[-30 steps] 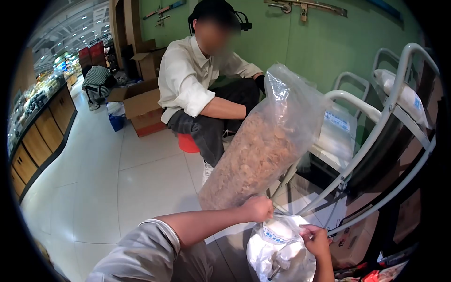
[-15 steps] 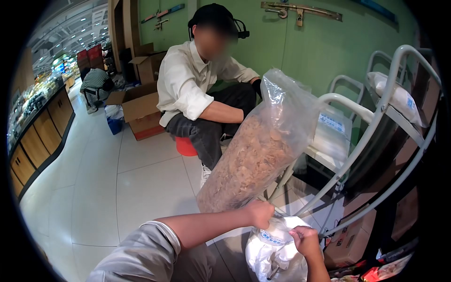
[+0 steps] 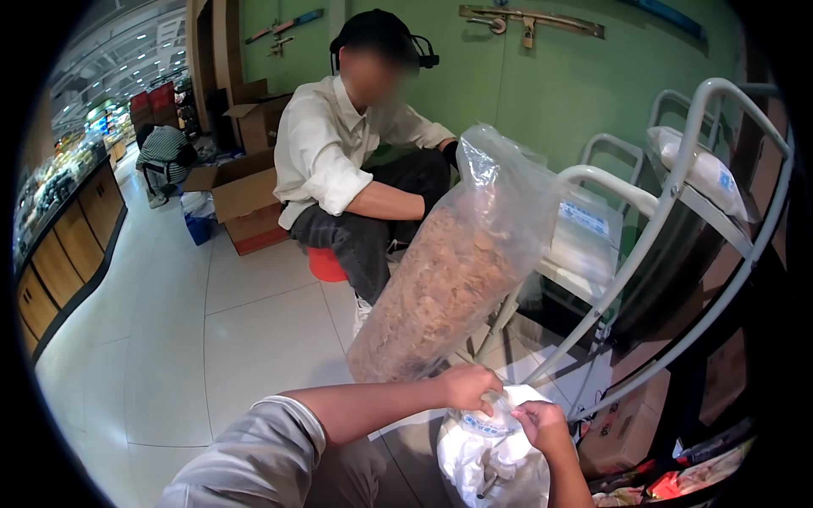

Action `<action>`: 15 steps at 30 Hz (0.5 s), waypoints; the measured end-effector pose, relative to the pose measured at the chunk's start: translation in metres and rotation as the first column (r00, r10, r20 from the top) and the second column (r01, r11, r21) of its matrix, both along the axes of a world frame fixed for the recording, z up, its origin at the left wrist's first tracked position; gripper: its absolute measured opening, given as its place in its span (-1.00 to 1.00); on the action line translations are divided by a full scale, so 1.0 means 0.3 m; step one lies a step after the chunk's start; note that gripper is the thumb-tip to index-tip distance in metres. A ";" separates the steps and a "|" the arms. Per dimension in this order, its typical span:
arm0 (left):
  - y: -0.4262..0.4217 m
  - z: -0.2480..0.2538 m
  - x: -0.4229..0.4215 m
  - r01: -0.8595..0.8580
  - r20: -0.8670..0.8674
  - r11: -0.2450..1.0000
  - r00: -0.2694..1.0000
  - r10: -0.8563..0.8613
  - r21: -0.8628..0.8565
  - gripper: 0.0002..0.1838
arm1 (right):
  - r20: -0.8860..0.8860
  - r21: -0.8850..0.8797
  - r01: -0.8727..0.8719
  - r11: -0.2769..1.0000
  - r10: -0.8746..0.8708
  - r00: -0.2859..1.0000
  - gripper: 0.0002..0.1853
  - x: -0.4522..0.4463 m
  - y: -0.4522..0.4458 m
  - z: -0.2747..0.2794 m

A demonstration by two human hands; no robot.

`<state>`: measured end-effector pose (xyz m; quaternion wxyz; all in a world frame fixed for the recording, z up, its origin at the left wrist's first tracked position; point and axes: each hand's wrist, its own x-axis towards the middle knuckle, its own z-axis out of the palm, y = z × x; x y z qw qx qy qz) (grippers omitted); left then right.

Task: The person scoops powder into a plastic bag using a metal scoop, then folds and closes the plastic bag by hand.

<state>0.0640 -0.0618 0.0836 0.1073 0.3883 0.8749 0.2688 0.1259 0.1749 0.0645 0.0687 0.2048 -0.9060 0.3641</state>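
My left hand (image 3: pixel 472 389) is closed in a pinch on the upper edge of a clear plastic bag (image 3: pixel 500 413) with blue print. My right hand (image 3: pixel 539 421) pinches the same bag from the other side, thumb toward the left hand. Below both hands stands a larger white plastic bag (image 3: pixel 481 461); a short dark stick-like thing shows on its front. Just beyond my left hand leans a tall clear sack (image 3: pixel 449 296) filled with brownish dried flakes, its loose top standing up.
A person (image 3: pixel 339 157) sits on a red stool (image 3: pixel 326 264) behind the sack, one hand hidden by it. To the right stands a metal step ladder (image 3: pixel 627 292) holding plastic-wrapped packs (image 3: pixel 584 241). Open cardboard boxes (image 3: pixel 246 199) and a wooden counter (image 3: pixel 76 237) lie left. Another person (image 3: pixel 165 157) bends farther back.
The view has turned slightly, so the surroundings sit a little farther left. My hands are a bit closer together, both still gripping the clear bag.
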 end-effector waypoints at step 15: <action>0.064 -0.006 0.016 -0.078 -0.023 0.987 0.997 0.075 -0.143 -0.84 | 0.050 0.181 0.096 0.979 -0.107 0.993 -0.86 0.036 -0.011 0.051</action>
